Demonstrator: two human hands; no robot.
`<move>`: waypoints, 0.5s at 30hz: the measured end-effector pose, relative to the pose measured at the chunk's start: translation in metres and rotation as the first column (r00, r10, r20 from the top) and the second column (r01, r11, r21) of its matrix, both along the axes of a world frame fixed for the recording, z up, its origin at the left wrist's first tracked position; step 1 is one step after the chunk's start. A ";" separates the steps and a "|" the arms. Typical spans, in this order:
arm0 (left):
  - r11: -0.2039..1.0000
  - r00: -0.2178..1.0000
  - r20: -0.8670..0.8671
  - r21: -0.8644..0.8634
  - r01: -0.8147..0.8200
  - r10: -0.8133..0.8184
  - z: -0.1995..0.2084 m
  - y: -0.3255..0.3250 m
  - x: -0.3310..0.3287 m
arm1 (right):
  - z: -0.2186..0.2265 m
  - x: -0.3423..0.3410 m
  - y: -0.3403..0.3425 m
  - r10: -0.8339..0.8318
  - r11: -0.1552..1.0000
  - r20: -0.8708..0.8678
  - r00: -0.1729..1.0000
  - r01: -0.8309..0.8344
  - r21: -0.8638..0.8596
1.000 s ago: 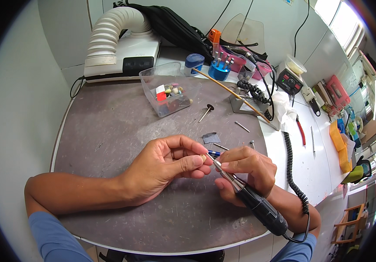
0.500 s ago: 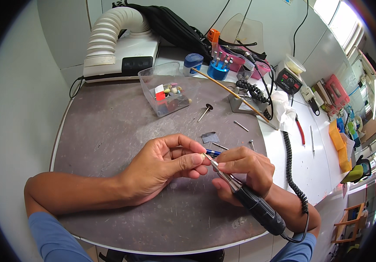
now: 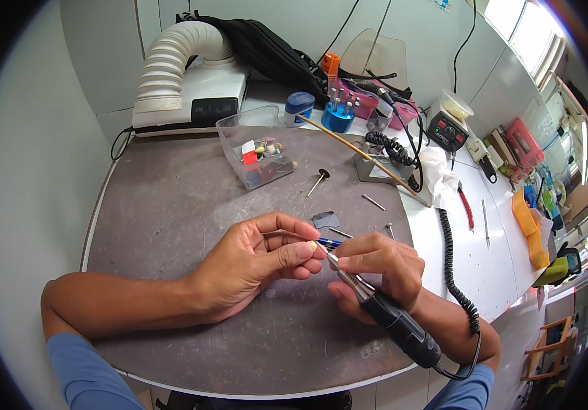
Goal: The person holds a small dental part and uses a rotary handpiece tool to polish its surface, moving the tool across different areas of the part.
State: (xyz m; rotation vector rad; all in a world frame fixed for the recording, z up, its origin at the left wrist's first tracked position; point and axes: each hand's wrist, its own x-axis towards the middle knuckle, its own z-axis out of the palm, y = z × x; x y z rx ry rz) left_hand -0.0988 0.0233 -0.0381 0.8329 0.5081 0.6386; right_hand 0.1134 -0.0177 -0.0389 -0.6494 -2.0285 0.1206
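My left hand (image 3: 256,265) pinches a small cream-coloured piece (image 3: 312,246) between thumb and fingertips; most of it is hidden, so its kind is unclear. My right hand (image 3: 391,268) is closed like a pen grip around a black and silver rotary handpiece (image 3: 403,326), tilted with its tip up and to the left. That tip meets or nearly meets the piece, and I cannot tell which. Just beyond the fingertips lies a blue pen-like tool (image 3: 329,242), partly covered by my hands. Behind it is a grey square of abrasive-looking sheet (image 3: 325,219).
A clear plastic box (image 3: 266,179) with small grinding points stands farther back. Near it lies a dark disc on a shank (image 3: 323,175). A wooden stick (image 3: 349,141) leans over a grey handpiece stand (image 3: 370,171). The coiled cord (image 3: 450,253) runs along my right.
The view has shifted slightly, moving the bench items a little in the picture. Both hands keep almost the same pose around the piece and the handpiece.
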 end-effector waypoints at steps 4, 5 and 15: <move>1.000 1.000 -0.003 -0.002 -0.009 0.009 0.000 0.000 -0.001 | -0.003 0.001 0.002 -0.022 1.000 -0.028 0.999 0.022 -0.005; 1.000 1.000 -0.005 0.005 -0.011 0.011 0.000 0.000 -0.001 | -0.003 0.001 0.002 -0.020 1.000 -0.029 0.999 0.020 0.002; 1.000 1.000 -0.001 0.008 -0.026 0.026 0.000 -0.001 0.001 | 0.001 -0.002 0.003 -0.024 0.998 0.025 0.999 0.023 0.050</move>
